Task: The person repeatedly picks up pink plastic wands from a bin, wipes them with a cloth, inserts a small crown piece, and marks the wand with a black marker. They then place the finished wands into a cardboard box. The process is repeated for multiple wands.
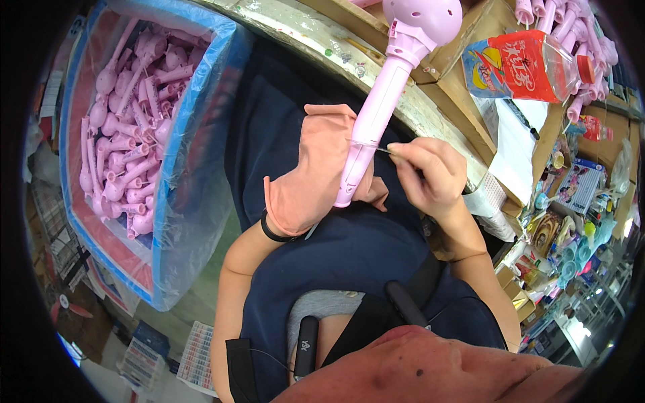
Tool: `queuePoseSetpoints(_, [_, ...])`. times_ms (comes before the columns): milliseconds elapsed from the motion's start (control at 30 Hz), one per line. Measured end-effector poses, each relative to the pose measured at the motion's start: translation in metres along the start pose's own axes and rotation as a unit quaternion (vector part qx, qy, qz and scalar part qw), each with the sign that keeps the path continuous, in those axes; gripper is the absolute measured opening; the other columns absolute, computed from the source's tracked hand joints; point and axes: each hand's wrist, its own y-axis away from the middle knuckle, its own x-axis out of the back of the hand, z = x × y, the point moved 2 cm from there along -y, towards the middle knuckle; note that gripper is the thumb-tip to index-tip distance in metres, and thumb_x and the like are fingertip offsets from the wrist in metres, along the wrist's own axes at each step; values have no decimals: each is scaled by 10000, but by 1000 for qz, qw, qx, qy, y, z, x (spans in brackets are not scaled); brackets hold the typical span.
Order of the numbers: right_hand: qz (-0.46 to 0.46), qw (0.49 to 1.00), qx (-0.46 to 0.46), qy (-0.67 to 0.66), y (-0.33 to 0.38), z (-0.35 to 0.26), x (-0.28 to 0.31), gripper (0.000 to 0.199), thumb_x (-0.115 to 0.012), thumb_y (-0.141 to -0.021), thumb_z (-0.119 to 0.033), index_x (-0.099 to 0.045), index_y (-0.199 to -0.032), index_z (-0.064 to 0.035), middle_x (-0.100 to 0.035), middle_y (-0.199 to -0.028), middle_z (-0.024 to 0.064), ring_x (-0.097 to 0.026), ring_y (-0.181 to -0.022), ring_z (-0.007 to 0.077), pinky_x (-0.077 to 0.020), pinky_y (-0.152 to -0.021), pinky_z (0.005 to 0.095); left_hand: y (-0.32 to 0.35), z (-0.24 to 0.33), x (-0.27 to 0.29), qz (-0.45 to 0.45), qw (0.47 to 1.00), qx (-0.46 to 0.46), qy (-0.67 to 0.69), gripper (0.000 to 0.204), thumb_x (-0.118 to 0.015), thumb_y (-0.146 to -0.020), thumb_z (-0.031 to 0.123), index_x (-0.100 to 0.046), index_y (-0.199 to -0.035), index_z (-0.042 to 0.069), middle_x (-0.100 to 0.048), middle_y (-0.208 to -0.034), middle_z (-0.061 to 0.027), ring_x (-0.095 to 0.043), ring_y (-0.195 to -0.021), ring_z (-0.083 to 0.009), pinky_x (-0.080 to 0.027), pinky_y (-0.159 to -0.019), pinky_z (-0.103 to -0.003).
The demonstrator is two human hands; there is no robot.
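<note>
A pink plastic wand (384,94), with a round head at its upper end and a long tapered handle, slants across the middle of the view. My left hand (310,168), covered by a peach-coloured cloth glove, wraps round the lower handle from behind, so most of its fingers are hidden. My right hand (432,176) is bare and stays just right of the handle. Its thumb and forefinger pinch a thin, pointed metal tool (381,149), whose end meets the handle at a crosswise seam. The exact kind of tool is too small to tell.
At left stands a large bin (158,258) lined with clear plastic, holding many pink wand parts (127,134). A worn bench edge (322,43) runs behind the wand. A red-labelled bottle (531,66) lies on cardboard (463,107) at right, near a pen (521,119) and paper.
</note>
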Motion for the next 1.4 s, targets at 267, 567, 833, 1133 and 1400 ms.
queuePoseSetpoints(267, [39,995,-75,51,1,3,1,285,-747,-661,39,-702,-926,-54,-646,-780,85,-602,-586,200,-482,-515,295,2,1,7,173,965,-72,181,288,-704,-399,84,-504,-606,67,-462,-474,-36,-481,-424,-250,-464,-537,-298])
queuePoseSetpoints(567, [97,985,-135,57,3,4,3,272,-738,-674,31,-701,-930,-53,-642,-756,67,-616,-632,208,-486,-532,302,3,-4,-1,176,961,-67,203,293,-714,-394,95,-505,-598,69,-466,-472,-35,-483,-420,-252,-474,-570,-295])
queuePoseSetpoints(833, [59,996,-48,43,-1,1,2,251,-726,-674,60,-704,-901,-44,-640,-762,78,-596,-609,203,-477,-526,289,1,-1,2,165,972,-75,150,322,-714,-380,138,-506,-621,90,-436,-469,-28,-468,-410,-237,-463,-547,-286])
queuePoseSetpoints(1133, [22,996,-68,59,8,10,4,242,-722,-682,42,-703,-909,-40,-651,-784,85,-619,-652,203,-493,-543,301,6,-10,-13,88,991,-40,94,510,-761,-395,431,-609,-750,97,-544,-567,-6,-576,-478,-243,-489,-626,-316])
queuePoseSetpoints(1400, [69,907,-10,414,56,45,15,227,-784,-733,-196,-751,-957,-215,-617,-1119,-8,-518,-1093,203,-327,-1008,388,7,-22,-19,88,968,-28,234,389,-736,-494,371,-552,-688,88,-507,-552,-44,-534,-458,-258,-471,-622,-326])
